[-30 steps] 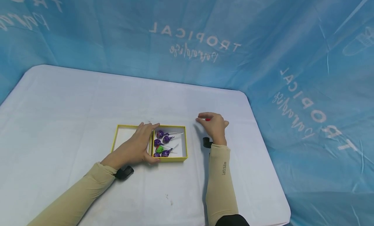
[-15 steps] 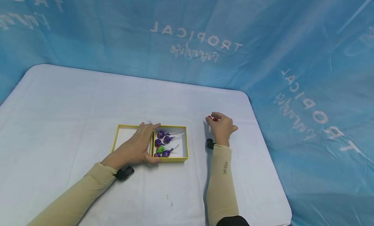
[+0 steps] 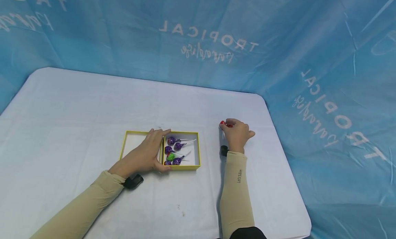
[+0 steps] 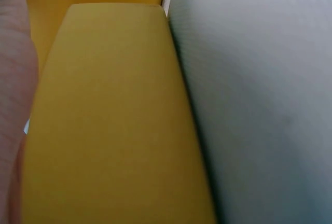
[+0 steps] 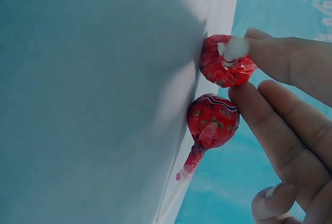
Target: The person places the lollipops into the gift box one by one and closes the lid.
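In the head view, my left hand [image 3: 145, 149] spans a yellow box [image 3: 194, 168], thumb at its near wall and fingers at its far rim. Inside lie several purple-wrapped lollipops [image 3: 177, 146] and one with a green wrapper [image 3: 170, 156]. The left wrist view shows yellow box walls [image 4: 114, 120] beside the hand. Farther right, my right hand [image 3: 236, 134] pinches a red-wrapped lollipop [image 5: 220, 71] between thumb and fingertip, its stick end facing the right wrist camera. A second red lollipop [image 5: 211, 123] lies right by the fingertips, its stick pointing away from them.
A second shallow yellow-rimmed tray [image 3: 123, 146] sits against the box's left side, partly under my left hand and forearm. White cloth covers the table [image 3: 92, 101]. A blue printed curtain [image 3: 210, 12] hangs behind it and along the right side.
My right hand has moved a little to the right, and a second red lollipop has come into sight at its fingertips. The left hand keeps its place on the box.
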`<state>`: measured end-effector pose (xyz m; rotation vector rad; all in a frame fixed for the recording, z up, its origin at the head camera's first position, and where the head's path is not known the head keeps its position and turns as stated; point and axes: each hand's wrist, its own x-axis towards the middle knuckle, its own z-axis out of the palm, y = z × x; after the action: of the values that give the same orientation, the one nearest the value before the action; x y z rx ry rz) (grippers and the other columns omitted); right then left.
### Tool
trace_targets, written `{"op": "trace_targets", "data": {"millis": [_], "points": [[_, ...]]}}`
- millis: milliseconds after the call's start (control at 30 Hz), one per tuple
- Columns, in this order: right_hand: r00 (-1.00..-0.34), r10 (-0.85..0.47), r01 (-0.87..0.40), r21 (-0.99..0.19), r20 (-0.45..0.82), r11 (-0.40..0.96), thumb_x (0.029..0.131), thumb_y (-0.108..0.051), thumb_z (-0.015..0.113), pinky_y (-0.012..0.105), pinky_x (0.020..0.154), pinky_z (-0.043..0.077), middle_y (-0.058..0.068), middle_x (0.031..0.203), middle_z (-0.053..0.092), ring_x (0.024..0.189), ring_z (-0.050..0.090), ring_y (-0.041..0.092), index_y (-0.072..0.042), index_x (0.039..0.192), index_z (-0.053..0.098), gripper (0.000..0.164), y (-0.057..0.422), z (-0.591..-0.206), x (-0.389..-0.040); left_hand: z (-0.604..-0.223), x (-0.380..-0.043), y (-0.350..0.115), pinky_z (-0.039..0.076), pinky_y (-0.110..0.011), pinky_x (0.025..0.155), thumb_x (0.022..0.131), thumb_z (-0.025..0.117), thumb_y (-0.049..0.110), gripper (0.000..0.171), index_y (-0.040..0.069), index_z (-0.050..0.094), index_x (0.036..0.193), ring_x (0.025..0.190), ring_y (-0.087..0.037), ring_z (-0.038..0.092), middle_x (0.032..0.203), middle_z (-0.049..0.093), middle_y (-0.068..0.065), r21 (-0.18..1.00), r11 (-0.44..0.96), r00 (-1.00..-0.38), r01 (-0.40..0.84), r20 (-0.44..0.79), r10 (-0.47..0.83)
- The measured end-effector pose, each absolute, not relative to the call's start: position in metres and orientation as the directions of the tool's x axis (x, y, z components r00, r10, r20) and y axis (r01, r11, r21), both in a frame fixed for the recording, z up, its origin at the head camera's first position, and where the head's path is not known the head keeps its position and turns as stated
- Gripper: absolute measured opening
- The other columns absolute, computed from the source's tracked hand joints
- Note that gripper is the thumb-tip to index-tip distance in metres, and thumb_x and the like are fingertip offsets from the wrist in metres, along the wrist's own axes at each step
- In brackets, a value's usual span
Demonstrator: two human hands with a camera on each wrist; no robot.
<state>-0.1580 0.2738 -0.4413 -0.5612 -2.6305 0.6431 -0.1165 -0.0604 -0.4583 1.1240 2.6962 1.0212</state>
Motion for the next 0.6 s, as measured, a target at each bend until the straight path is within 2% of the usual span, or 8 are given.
{"op": "trace_targets", "data": {"millis": [167,433,600], "points": [[-0.854,0.446,0.304,-0.439,0.268,0.846,0.084,-0.028,0.081,0.054,0.086,0.028,0.008,0.098,0.077,0.095,0.057,0.032,-0.011,0.109,0.080,0.030,0.270,-0.444,-0.159,-0.459,-0.116,-0.061,0.011,-0.056,0.128,0.061,0.089,0.057,0.128,0.000,0.022,0.155,0.142,-0.045,0.031,0.142,0.040,-0.023,0.596,0.522,-0.738,0.610,0.188,0.648],[-0.862,0.406,0.266,-0.409,0.304,0.873,0.081,-0.024,0.083,0.052,0.081,0.028,0.009,0.078,0.072,0.084,0.052,0.031,-0.010,0.099,0.082,0.023,0.263,-0.442,-0.159,-0.458,-0.118,-0.061,0.013,-0.057,0.127,0.062,0.088,0.057,0.126,0.000,0.023,0.154,0.141,-0.046,0.032,0.141,0.041,-0.023,0.595,0.521,-0.737,0.613,0.191,0.649],[-0.867,0.396,0.261,-0.401,0.302,0.878,0.081,-0.026,0.082,0.050,0.081,0.028,0.008,0.078,0.073,0.084,0.053,0.030,-0.012,0.097,0.083,0.021,0.263,-0.443,-0.160,-0.457,-0.118,-0.061,0.013,-0.057,0.127,0.063,0.088,0.057,0.125,0.000,0.023,0.154,0.141,-0.046,0.032,0.141,0.040,-0.024,0.593,0.524,-0.737,0.612,0.186,0.650]]}}
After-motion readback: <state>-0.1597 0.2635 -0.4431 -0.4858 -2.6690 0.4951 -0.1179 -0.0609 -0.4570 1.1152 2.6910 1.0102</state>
